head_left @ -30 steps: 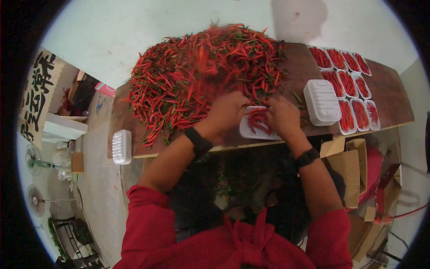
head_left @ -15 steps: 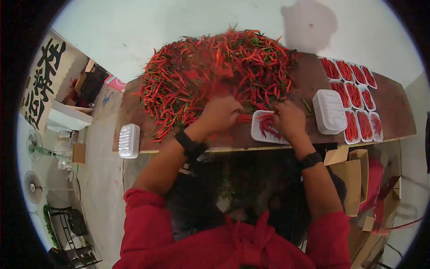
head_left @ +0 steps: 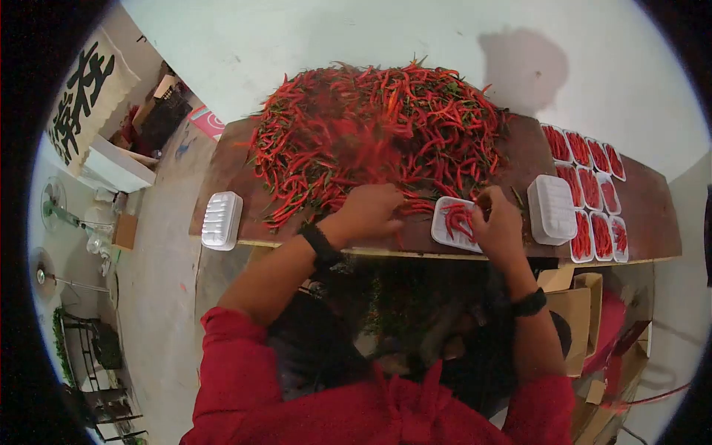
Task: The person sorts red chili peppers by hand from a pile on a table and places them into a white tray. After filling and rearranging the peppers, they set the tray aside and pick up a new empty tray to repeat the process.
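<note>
A large heap of red chilies with green stems covers the middle of the brown table. My left hand is at the heap's near edge, fingers bent towards a few chilies; what they hold, if anything, is too small to make out. Just right of it lies a white tray with some red chilies in it. My right hand is over that tray's right side, its fingers curled together at the rim, and their contents are hidden.
Several filled chili trays stand in rows at the right. Nearer is a stack of white trays; another white stack stands at the left table edge. Cardboard boxes are below the table at right.
The view has shifted, so the table sits lower in it. My left hand's fingers are now nearer the chilies beside the tray, and my right hand stays at the tray's right side.
</note>
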Tool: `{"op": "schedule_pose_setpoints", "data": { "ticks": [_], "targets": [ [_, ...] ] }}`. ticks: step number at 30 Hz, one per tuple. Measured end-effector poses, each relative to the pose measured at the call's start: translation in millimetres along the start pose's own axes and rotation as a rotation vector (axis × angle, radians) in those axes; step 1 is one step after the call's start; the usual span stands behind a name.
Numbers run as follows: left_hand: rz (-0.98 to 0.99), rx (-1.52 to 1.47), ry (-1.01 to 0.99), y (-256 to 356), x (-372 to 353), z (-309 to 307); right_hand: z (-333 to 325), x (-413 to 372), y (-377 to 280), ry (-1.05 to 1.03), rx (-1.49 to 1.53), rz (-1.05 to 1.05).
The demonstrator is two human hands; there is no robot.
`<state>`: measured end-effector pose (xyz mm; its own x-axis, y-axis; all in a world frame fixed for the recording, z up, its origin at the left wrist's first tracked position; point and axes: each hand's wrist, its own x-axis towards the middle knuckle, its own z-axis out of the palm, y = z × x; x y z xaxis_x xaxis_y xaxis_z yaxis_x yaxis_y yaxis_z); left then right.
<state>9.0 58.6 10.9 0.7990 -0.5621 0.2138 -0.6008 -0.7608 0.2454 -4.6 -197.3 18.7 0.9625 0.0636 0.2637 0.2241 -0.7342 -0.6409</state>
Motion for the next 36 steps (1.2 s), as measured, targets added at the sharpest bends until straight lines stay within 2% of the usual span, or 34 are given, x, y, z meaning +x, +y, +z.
{"op": "schedule_pose_setpoints", "data": {
  "ticks": [2, 6, 8, 9, 11, 12, 14, 15, 17, 18, 20, 23, 24, 26, 27, 28, 31, 33, 35, 36],
  "targets": [
    [-0.014, 0.14, -0.239, -1.3, 4.1, 1.5, 2.0, -6.8, -7.3, -0.034, 0.05, -0.002],
    [-0.053, 0.123, -0.218, -17.6, 4.8, 10.0, 6.1, -16.5, -20.2, -0.085, 0.108, -0.026],
    [-0.036, -0.009, 0.032, -37.8, 5.2, 19.0, 10.2, -16.2, -20.3, -0.084, 0.162, -0.035],
    [-0.036, -0.008, 0.032, -37.3, 7.2, 12.0, 16.5, -15.6, -16.7, -0.103, 0.187, -0.014],
    [-0.178, -0.335, 0.016, -29.6, 11.0, -10.3, 20.9, -14.6, -17.5, -0.122, 0.215, 0.009],
    [-0.178, -0.334, 0.014, -29.2, 10.7, -14.5, 21.2, -14.4, -21.4, -0.142, 0.248, 0.008],
    [-0.313, -0.614, -0.087, -29.2, 8.6, -21.6, 22.4, -13.3, -26.6, -0.165, 0.284, 0.008],
    [-0.316, -0.614, -0.089, -27.4, 6.6, -26.6, 23.2, -13.0, -27.9, -0.167, 0.266, 0.0],
    [-0.281, -0.795, -0.476, -22.4, 2.8, -39.7, 22.9, -11.8, -30.3, -0.168, 0.254, -0.007],
    [-0.283, -0.795, -0.48, -11.4, 0.1, -51.2, 21.4, -11.6, -31.8, -0.166, 0.248, -0.004],
    [-0.204, -0.957, -0.738, 11.6, -6.4, -71.4, 21.0, -10.9, -32.0, -0.163, 0.244, 0.001],
    [-0.198, -1.093, -0.674, 12.5, -8.7, -60.4, 21.5, -13.0, -27.3, -0.194, 0.234, 0.001],
    [-0.197, -1.096, -0.674, 14.7, -8.1, -59.3, 21.7, -12.3, -25.1, -0.272, 0.266, -0.031],
    [-0.351, -1.415, -0.617, 18.3, -6.8, -58.3, 20.8, -13.4, -29.0, -0.35, 0.297, -0.066],
    [-0.351, -1.416, -0.616, 19.5, -5.3, -57.2, 18.0, -16.9, -38.8, -0.43, 0.475, -0.012],
    [-0.357, -1.398, -0.529, 20.6, -3.5, -55.9, 17.0, -19.1, -44.6, -0.508, 0.652, 0.044],
    [-0.365, -1.395, -0.375, 24.1, -3.3, -49.7, 19.5, -21.6, -43.7, -0.618, 0.725, 0.143],
    [-0.366, -1.409, -0.305, 26.8, -4.4, -44.6, 23.0, -23.6, -39.1, -0.588, 0.695, 0.15],
    [-0.489, -1.546, -0.231, 29.4, -5.1, -40.2, 22.2, -24.6, -38.0, -0.558, 0.664, 0.155],
    [-0.489, -1.548, -0.232, 29.1, -4.9, -40.0, 19.1, -24.5, -39.5, -0.571, 0.673, 0.189]
  ]
}}
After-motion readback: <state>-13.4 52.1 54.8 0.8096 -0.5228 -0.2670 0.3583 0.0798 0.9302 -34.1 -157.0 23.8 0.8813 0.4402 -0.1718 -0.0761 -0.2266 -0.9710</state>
